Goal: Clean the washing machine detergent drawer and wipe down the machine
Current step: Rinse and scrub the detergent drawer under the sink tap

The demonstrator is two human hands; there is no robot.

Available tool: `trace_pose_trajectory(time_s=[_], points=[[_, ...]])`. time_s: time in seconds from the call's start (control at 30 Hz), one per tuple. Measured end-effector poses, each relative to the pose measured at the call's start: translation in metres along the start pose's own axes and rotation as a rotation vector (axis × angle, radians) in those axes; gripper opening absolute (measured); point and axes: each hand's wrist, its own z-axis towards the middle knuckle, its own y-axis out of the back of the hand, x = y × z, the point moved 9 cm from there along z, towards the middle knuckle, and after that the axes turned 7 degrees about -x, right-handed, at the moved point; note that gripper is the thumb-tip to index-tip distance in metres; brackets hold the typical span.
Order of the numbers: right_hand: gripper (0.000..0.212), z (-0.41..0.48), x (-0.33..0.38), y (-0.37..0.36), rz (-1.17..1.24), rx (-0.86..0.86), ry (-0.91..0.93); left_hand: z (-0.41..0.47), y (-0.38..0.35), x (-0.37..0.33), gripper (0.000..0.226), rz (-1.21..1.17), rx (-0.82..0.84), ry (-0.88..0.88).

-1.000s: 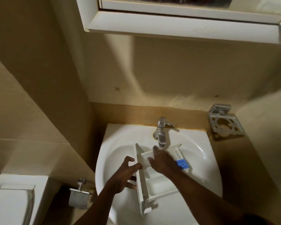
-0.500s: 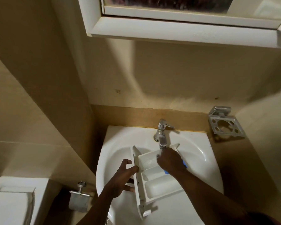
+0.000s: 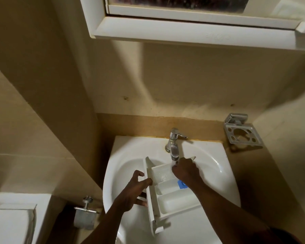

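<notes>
The white detergent drawer (image 3: 173, 201) lies in the white sink (image 3: 130, 166), under the chrome tap (image 3: 173, 143), with its compartments facing up. My left hand (image 3: 134, 189) grips the drawer's front panel on its left side. My right hand (image 3: 185, 170) rests on the drawer's far end, just below the spout, with the fingers curled over the rim. A blue insert (image 3: 181, 184) peeks out beside my right wrist. Water seems to run from the spout into the far compartment.
A metal toothbrush holder (image 3: 242, 132) hangs on the wall to the right of the sink. A white mirror cabinet (image 3: 192, 30) juts out overhead. A toilet cistern (image 3: 12, 219) and a toilet-roll holder (image 3: 85, 215) sit low at the left.
My right hand has slid from the middle of the drawer up to its far end under the spout. The drawer has shifted slightly toward the tap. My left hand keeps its grip.
</notes>
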Motion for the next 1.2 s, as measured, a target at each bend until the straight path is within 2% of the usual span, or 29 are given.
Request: trace_pose_trajectory(time_s=[0.07,0.17,0.2,0.27,0.33,0.43,0.53,0.6,0.67,0.73,0.8,0.87,0.93,1.0,1.13,1.2], points=[[0.028,-0.007,0.01,-0.005,0.024,0.013,0.05,0.0,0.001,0.0,0.035,-0.003,0.0,0.003],[0.015,-0.027,0.034,-0.021,-0.041,0.085,0.356,0.001,0.001,0.001,0.038,-0.009,-0.001,0.012],[0.013,-0.032,0.039,-0.026,-0.023,0.145,0.429,0.001,-0.001,0.0,0.04,-0.005,0.003,0.014],[0.024,-0.036,0.044,-0.037,0.039,0.313,0.497,0.001,-0.005,-0.003,0.043,0.01,0.006,0.016],[0.031,-0.028,0.037,-0.037,0.04,0.36,0.45,0.001,-0.007,-0.004,0.044,0.011,0.008,0.017],[0.029,0.001,0.001,-0.015,-0.118,0.199,0.214,0.003,-0.006,-0.003,0.039,0.013,0.005,0.018],[0.027,0.006,-0.017,-0.014,-0.151,0.211,0.042,0.004,-0.008,-0.006,0.039,0.033,0.01,0.009],[0.029,-0.005,0.006,-0.021,-0.138,0.234,0.12,0.004,-0.009,-0.006,0.039,0.023,0.004,0.016],[0.028,-0.022,0.04,-0.041,-0.085,0.336,0.303,0.002,-0.009,-0.007,0.038,0.014,-0.001,0.016],[0.016,-0.034,0.061,-0.047,0.016,0.379,0.404,0.002,-0.006,-0.009,0.038,0.019,-0.022,0.006],[0.018,-0.026,0.052,-0.039,0.032,0.335,0.363,0.002,-0.002,-0.01,0.039,0.021,-0.045,-0.007],[0.032,-0.01,0.018,-0.026,-0.085,0.223,0.207,0.001,0.0,-0.012,0.039,0.022,-0.047,-0.024],[0.035,0.0,-0.011,-0.009,-0.119,0.082,0.046,-0.002,-0.001,-0.013,0.039,0.017,-0.037,-0.034],[0.033,0.0,-0.008,-0.006,-0.082,0.042,0.031,-0.003,-0.005,-0.014,0.04,0.022,-0.027,-0.045],[0.017,-0.033,0.049,-0.029,0.124,0.238,0.365,0.0,-0.006,-0.012,0.04,0.028,-0.04,-0.024],[0.019,-0.04,0.056,-0.031,0.247,0.323,0.407,-0.001,-0.004,-0.01,0.039,0.032,-0.048,-0.006]])
